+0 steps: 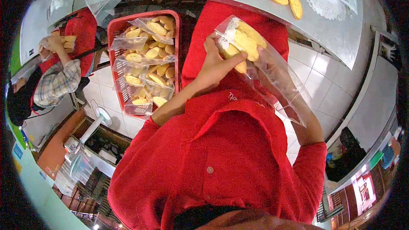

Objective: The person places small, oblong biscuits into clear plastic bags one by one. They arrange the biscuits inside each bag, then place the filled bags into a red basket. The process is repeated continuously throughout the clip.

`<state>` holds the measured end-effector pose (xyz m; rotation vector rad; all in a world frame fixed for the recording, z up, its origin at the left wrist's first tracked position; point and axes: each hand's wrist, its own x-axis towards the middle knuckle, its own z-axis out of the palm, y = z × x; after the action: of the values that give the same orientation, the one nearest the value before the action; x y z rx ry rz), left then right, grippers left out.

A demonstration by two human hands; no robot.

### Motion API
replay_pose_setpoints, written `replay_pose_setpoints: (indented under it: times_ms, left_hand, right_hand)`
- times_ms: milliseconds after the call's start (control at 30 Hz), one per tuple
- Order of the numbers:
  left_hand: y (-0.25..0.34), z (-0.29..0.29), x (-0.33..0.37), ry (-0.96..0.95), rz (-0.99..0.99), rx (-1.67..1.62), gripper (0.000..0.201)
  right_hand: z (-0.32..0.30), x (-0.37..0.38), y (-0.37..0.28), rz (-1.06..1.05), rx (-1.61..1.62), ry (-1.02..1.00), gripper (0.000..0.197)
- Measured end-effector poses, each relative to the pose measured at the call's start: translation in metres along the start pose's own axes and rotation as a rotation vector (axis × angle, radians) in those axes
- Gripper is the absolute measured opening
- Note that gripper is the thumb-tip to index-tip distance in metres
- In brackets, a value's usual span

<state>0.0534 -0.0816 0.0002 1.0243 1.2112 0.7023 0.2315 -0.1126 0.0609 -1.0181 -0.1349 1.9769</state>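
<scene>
Tiles (322, 64) glare brt, edges warped & dk.

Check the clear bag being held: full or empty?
Partly full: in the clear bag, yellow biscuits fill the far end; the end nearer the person shows only plastic.

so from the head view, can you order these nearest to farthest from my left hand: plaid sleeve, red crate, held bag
1. Held bag: nearest, in the fingers of your left hand.
2. Red crate: next, a little to the left of that hand.
3. Plaid sleeve: farthest, on another person at far left, beyond the crate.
</scene>
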Motion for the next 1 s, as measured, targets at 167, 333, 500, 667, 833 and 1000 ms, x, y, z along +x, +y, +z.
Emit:
replay_pose_setpoints:
  times_ms: [167, 333, 500, 667, 833, 1000]
  left_hand:
    - [0.011, -0.018, 0.007, -0.134, -0.042, -0.150, 0.069]
    - [0.024, -0.028, 0.022, -0.281, 0.029, -0.198, 0.066]
    - [0.019, -0.031, 0.023, -0.248, 0.128, -0.180, 0.078]
    - [0.020, -0.040, 0.016, -0.363, -0.120, -0.251, 0.068]
    - [0.007, -0.045, 0.021, -0.415, -0.267, -0.354, 0.054]
    - [0.009, -0.039, 0.023, -0.324, -0.400, -0.443, 0.049]
  right_hand:
    - [-0.003, 0.002, 0.004, -0.156, -0.384, 0.105, 0.046]
    - [0.008, 0.001, 0.003, -0.062, -0.125, 0.081, 0.051]
    - [-0.020, 0.002, 0.016, 0.020, -0.288, 0.018, 0.055]
    - [-0.012, -0.002, 0.012, 0.047, -0.214, -0.032, 0.054]
    - [0.018, -0.005, -0.010, 0.050, -0.169, -0.041, 0.052]
    - [-0.008, 0.008, -0.014, 0.150, -0.283, -0.158, 0.055]
